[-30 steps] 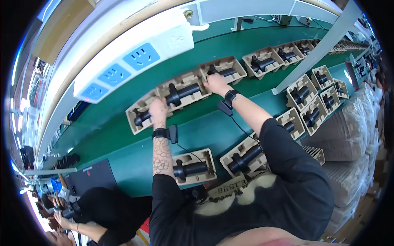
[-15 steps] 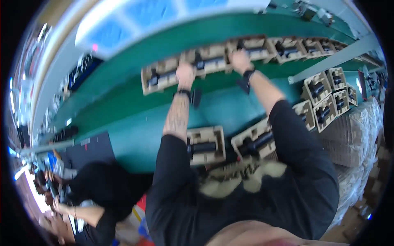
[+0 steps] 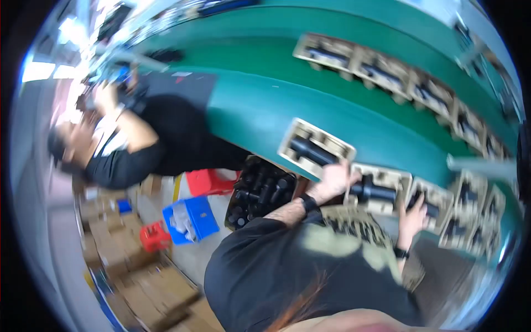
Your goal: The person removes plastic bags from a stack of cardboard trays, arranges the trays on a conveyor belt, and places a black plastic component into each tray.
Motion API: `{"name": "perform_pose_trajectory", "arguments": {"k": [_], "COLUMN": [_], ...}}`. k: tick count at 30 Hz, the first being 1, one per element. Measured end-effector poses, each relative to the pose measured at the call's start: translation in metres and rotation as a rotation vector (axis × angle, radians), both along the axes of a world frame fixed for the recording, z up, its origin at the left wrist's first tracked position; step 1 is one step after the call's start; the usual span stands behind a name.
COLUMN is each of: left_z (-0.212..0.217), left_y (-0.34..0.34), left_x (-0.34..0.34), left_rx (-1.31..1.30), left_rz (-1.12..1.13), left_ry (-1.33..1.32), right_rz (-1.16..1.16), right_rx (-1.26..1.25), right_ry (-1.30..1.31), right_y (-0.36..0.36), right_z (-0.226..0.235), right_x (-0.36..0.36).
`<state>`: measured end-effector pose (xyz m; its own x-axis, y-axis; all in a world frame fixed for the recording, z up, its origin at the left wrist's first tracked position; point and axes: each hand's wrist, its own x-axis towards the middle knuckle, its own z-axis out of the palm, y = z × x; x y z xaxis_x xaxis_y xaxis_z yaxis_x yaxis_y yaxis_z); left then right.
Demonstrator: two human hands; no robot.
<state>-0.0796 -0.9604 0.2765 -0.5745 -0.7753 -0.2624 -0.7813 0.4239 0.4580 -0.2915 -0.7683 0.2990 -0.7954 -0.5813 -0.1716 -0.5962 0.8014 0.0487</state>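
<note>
Evidently both hands are down at the bench's (image 3: 249,113) near edge, among three beige trays. The left hand (image 3: 334,181) lies where the left tray (image 3: 331,138) meets the middle tray (image 3: 380,172); blur means I cannot tell whether it grasps either. The left tray's black part (image 3: 311,149) sits just beyond its knuckles, toward the left, and the middle tray's black tube (image 3: 377,192) lies between the two hands. The right hand (image 3: 413,218) has thumb and fingers spread at the right tray (image 3: 440,192), beside the tube's right end; whether it grips, I cannot tell.
</note>
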Motion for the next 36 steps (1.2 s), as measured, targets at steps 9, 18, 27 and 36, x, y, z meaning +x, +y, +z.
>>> {"name": "perform_pose_trajectory", "arguments": {"k": [9,18,27,36], "left_z": [-0.038,-0.035,-0.026,-0.024], "left_y": [0.002,-0.173,-0.413,-0.650], "left_x": [0.027,0.114,0.295,0.414], "left_rx": [-0.174,-0.425,-0.445,-0.524], "left_rz": [-0.052,-0.022,0.409,0.483], "left_ry": [0.188,0.118,-0.188,-0.176], "right_rz": [0.163,0.383,0.572,0.714], "right_rx": [-0.243,-0.175,-0.330,-0.621], "right_ry": [0.042,-0.315,-0.634,-0.731], "right_y": [-0.038,-0.189,-0.435,-0.661], "right_z": [-0.021,0.001,-0.034,-0.062], "right_x": [-0.013,0.068,0.234,0.347]}}
